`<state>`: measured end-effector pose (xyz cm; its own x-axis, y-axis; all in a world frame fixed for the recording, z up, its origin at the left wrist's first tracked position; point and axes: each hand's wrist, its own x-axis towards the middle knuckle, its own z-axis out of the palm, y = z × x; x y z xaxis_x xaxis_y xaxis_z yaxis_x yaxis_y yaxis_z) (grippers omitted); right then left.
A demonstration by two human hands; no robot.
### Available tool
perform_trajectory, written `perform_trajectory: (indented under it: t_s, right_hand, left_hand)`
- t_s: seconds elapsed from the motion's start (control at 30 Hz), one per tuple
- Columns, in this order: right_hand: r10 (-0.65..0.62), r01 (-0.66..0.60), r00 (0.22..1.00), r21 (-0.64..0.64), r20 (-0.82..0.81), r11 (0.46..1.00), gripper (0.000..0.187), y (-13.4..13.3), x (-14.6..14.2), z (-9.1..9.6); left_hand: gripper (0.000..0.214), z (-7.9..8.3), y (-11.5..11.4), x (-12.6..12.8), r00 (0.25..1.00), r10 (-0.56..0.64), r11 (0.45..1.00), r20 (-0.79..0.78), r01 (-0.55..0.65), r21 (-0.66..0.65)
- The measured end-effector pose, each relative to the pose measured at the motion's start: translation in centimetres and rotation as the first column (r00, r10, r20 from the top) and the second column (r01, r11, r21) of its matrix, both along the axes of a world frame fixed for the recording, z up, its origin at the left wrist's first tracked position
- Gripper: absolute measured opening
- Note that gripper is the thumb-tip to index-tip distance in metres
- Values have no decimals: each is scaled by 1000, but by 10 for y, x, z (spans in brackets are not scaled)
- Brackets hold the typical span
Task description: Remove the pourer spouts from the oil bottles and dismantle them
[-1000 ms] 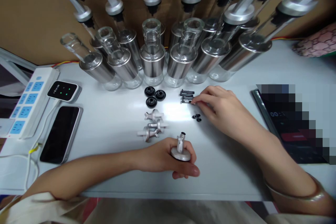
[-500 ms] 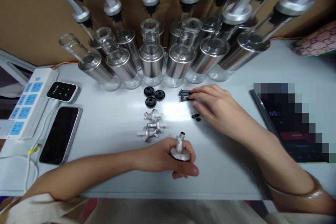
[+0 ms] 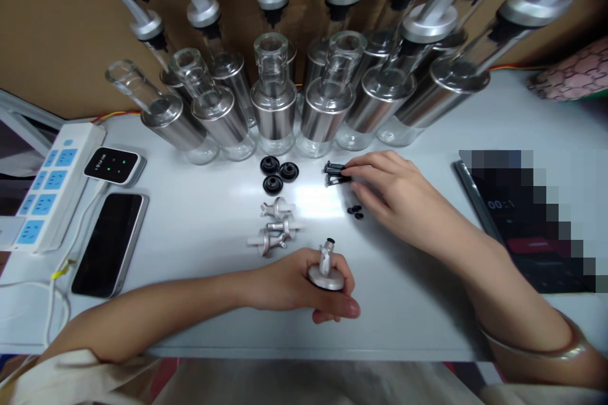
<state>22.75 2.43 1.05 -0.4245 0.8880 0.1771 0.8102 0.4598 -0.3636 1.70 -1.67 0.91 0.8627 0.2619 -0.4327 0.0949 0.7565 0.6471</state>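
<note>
My left hand (image 3: 304, 288) is closed around a silver pourer spout (image 3: 325, 273), which stands upright in the fist with a small black tip on top. My right hand (image 3: 396, 193) reaches over several slim black levers (image 3: 335, 168) on the table, thumb and forefinger at the right end of the nearest one. The fingers partly hide that end. Under the right palm's edge lie several tiny black caps (image 3: 357, 210). Left of these, three silver pourer spouts (image 3: 276, 228) lie on their sides, and three round black stoppers (image 3: 273, 184) sit beyond them.
Glass bottles with steel sleeves (image 3: 277, 120) line the back, some topped with pourers. At left are a power strip (image 3: 59, 186), a small white-edged device (image 3: 114, 164), a phone (image 3: 110, 245) and a white cable. A dark tablet (image 3: 517, 228) lies at right.
The nearest black lever has shifted slightly apart from the others at my right fingertips. My left hand and the spout in it stay put.
</note>
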Motion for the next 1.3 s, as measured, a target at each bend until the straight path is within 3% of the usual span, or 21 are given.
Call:
perform_trajectory:
  t_s: [0.53, 1.3]
  right_hand:
    - [66, -66, 998, -12, 6, 998, 25, 2, 5, 5]
    - [40, -39, 999, -23, 35, 999, 26, 3, 4, 1]
  left_hand:
    - [43, 3, 2, 1, 999, -17, 1000, -32, 17, -7]
    - [43, 3, 2, 1, 1000, -24, 1000, -10, 24, 1]
